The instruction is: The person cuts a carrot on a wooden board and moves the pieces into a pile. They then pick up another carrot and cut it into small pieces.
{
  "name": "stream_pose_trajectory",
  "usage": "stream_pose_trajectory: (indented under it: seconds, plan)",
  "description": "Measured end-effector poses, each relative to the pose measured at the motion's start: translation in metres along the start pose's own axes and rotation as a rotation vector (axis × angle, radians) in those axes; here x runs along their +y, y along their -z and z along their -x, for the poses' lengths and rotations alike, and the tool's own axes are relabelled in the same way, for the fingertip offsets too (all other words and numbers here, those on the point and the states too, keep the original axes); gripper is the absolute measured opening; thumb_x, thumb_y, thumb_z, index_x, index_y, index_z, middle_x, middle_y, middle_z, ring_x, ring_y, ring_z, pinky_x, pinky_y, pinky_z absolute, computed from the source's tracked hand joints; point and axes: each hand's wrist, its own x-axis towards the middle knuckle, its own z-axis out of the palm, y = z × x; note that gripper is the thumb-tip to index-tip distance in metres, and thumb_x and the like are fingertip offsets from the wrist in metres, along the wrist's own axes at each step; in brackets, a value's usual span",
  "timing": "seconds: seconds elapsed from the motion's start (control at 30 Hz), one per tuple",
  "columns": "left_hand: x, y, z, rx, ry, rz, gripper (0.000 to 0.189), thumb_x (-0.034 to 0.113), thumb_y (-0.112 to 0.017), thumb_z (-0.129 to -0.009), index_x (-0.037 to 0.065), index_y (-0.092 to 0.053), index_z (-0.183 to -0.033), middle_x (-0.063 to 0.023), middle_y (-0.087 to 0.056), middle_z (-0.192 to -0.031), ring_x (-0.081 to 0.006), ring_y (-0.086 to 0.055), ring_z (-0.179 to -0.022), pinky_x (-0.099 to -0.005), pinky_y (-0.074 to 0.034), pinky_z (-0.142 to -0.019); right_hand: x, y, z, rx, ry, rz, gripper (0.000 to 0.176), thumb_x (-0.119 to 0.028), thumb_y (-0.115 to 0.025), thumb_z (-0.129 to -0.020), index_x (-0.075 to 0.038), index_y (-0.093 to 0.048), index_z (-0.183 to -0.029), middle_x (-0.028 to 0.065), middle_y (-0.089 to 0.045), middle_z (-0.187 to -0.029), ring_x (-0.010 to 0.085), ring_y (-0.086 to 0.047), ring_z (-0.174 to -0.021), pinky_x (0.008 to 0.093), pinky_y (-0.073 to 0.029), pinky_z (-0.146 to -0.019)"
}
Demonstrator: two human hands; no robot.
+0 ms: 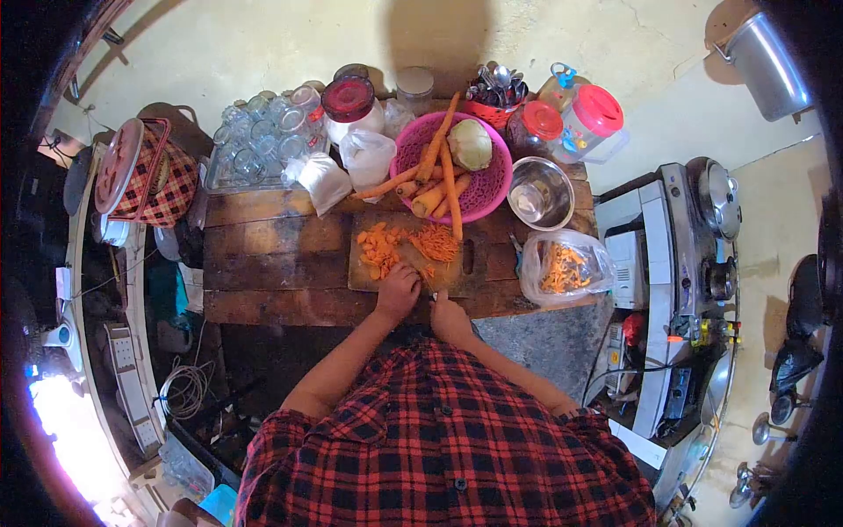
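A wooden cutting board [362, 272] lies near the front edge of the table. Sliced carrot [379, 249] is heaped on its left side and thin carrot strips [436, 242] on its right. My left hand [400, 290] rests on the board just below the slices, its fingers bent and pressed down; whatever lies under the fingertips is hidden. At the board's lower edge, my right hand [450, 318] is closed around a knife [433, 297], of which only a small part shows. Behind the board, a pink basket [499, 200] holds whole carrots [430, 204] and a cabbage [470, 145].
Right of the board are a plastic bag of cut pieces [566, 268] and a steel bowl [555, 217]. Glass cups [263, 140] on a tray, jars [349, 101] and white bags [320, 180] line the table's back. A stove [676, 211] stands at right, a checkered basket [162, 184] at left.
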Motion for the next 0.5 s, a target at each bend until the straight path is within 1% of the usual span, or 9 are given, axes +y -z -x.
stream_pose_trajectory:
  seconds: [0.07,0.1,0.17,0.23,0.3,0.37,0.4,0.5]
  plan:
    - [-0.001,-0.003,0.002,0.015,-0.006,0.04,0.012,0.003,-0.063,-0.067,0.0,-0.06,-0.078,-0.0125,-0.062,-0.084,-0.032,-0.057,-0.088,-0.0403,-0.046,-0.082,0.0,0.002,0.0,0.002,0.034,-0.03,0.026,-0.022,-0.044,-0.091,0.002,-0.039,-0.099,0.0294,-0.06,-0.079,0.0456,-0.06,-0.077,0.0539,-0.047,-0.065]
    - [0.0,-0.002,0.001,0.015,-0.005,0.04,0.012,0.003,-0.063,-0.067,0.0,-0.06,-0.078,-0.0125,-0.062,-0.084,-0.032,-0.057,-0.088,-0.0403,-0.046,-0.082,0.0,0.003,-0.002,0.005,0.069,-0.06,0.026,-0.022,-0.044,-0.091,0.002,-0.04,-0.099,0.0292,-0.06,-0.079,0.0452,-0.06,-0.076,0.0537,-0.047,-0.065]
    - [0.001,-0.001,0.0,0.061,-0.043,0.047,0.012,0.003,-0.064,-0.067,0.0,-0.06,-0.078,-0.0126,-0.062,-0.086,-0.0317,-0.057,-0.089,-0.0407,-0.045,-0.083,-0.007,0.004,-0.009,0.001,0.043,-0.032,0.026,-0.022,-0.044,-0.091,0.002,-0.04,-0.099,0.0293,-0.06,-0.079,0.0451,-0.06,-0.077,0.0536,-0.047,-0.066]
    - [0.0,-0.002,0.001,0.042,-0.028,0.044,0.012,0.003,-0.063,-0.067,0.0,-0.06,-0.078,-0.0122,-0.062,-0.087,-0.0313,-0.056,-0.089,-0.0402,-0.046,-0.083,-0.009,0.003,-0.011,0.001,0.018,-0.005,0.026,-0.022,-0.044,-0.091,0.002,-0.04,-0.099,0.0294,-0.06,-0.08,0.0449,-0.06,-0.077,0.0535,-0.047,-0.066]
    - [-0.002,-0.003,0.004,0.02,-0.015,0.042,0.012,0.003,-0.063,-0.068,0.0,-0.06,-0.078,-0.0118,-0.062,-0.087,-0.031,-0.056,-0.09,-0.0398,-0.046,-0.083,-0.008,0.002,-0.006,0.032,0.05,0.009,0.026,-0.023,-0.043,-0.091,0.002,-0.04,-0.1,0.0297,-0.06,-0.08,0.0456,-0.059,-0.078,0.0535,-0.047,-0.068]
    - [-0.006,-0.004,0.007,0.013,-0.106,-0.006,0.013,0.005,-0.064,-0.068,0.0,-0.062,-0.08,-0.0109,-0.062,-0.09,-0.0298,-0.056,-0.092,-0.0391,-0.046,-0.084,-0.007,0.003,0.0,0.042,0.041,-0.027,0.027,-0.023,-0.043,-0.091,0.002,-0.039,-0.1,0.03,-0.06,-0.08,0.0459,-0.059,-0.078,0.0535,-0.047,-0.068]
    - [-0.004,-0.002,0.006,0.015,-0.104,-0.007,0.013,0.005,-0.064,-0.068,0.0,-0.062,-0.08,-0.0109,-0.062,-0.09,-0.0298,-0.056,-0.092,-0.0391,-0.046,-0.084,-0.007,0.004,0.002,0.046,0.029,-0.063,0.027,-0.023,-0.043,-0.091,0.003,-0.039,-0.101,0.0304,-0.06,-0.079,0.0462,-0.059,-0.077,0.0534,-0.047,-0.068]
    - [0.002,0.005,0.008,0.013,-0.113,-0.005,0.015,0.007,-0.065,-0.068,0.001,-0.063,-0.082,-0.0105,-0.062,-0.091,-0.029,-0.056,-0.094,-0.0384,-0.047,-0.084,-0.008,0.006,0.003,0.009,-0.009,-0.042,0.028,-0.022,-0.043,-0.091,0.003,-0.038,-0.101,0.0307,-0.059,-0.079,0.0465,-0.059,-0.078,0.0539,-0.046,-0.068]
